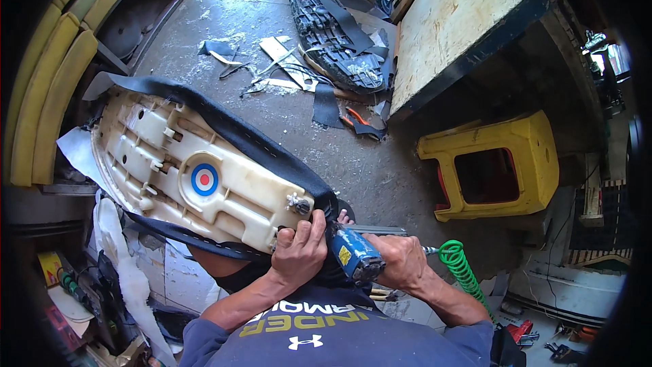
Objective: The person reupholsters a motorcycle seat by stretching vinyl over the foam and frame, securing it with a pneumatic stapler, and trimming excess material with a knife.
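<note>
Seat pan (248, 194) of cream plastic lies underside up across the person's lap, its broad end toward the left and its narrow end by the two hands. Black cover (261, 146) is folded over the rim along both long sides, and a round sticker (204, 180) in blue, white and red sits near the middle of the plastic. Left hand (299, 248) rests at the narrow end with its fingers bent over the edge of the pan and cover — whether it pinches the material I cannot tell, as the thumb is hidden. Right hand (401, 261) is closed firmly round a blue staple gun (356, 255), which stands just beside the narrow end; its nose is hidden, so contact cannot be told. Green coiled hose (458, 265) runs down behind the right wrist. Farther off, a yellow stool (541, 163) lies on its side on the grey floor (272, 112), and orange-handled pliers (356, 117) lie among dark scraps — near a worn black seat (326, 41).
</note>
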`<state>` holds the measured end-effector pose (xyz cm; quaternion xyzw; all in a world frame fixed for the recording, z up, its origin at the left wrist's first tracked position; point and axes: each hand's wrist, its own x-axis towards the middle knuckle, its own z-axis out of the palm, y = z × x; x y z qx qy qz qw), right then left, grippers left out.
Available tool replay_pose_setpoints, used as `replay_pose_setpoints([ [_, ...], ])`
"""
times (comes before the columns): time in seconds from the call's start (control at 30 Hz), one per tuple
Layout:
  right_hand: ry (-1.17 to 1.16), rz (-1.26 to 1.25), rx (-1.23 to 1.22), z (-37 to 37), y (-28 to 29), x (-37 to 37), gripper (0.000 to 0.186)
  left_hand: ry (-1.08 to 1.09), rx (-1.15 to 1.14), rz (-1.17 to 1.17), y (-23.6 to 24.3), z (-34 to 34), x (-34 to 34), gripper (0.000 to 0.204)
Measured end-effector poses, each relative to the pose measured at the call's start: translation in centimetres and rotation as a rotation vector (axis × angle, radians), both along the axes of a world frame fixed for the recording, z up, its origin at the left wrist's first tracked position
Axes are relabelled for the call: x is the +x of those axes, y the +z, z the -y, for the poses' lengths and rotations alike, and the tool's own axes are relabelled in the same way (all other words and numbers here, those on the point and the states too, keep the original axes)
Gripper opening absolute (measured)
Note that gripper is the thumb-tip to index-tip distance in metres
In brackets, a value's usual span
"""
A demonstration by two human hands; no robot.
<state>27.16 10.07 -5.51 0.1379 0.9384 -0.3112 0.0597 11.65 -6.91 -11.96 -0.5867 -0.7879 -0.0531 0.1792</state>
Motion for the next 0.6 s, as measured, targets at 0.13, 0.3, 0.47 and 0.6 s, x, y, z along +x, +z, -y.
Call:
replay_pose_setpoints([
  [0.13, -0.013, 0.056, -0.008, 0.2, 0.1, -0.7, 0.043, 0.005, 0.010, -0.003, 0.2, -0.2, 0.0, 0.031],
  [0.3, -0.035, 0.096, 0.012, 0.1, -0.2, -1.1, 0.044, -0.029, 0.001, -0.070, -0.3, -0.3, 0.0, 0.027],
  [0.47, -0.001, 0.059, -0.032, -0.9, 0.3, -1.4, 0.039, -0.028, 0.022, -0.019, -0.7, 0.0, 0.0, 0.026],
  [0.6, -0.214, -0.140, -0.440, -5.8, -5.1, 3.9, 0.032, -0.075, 0.067, 0.055, 1.3, 1.0, -0.6, 0.024],
])
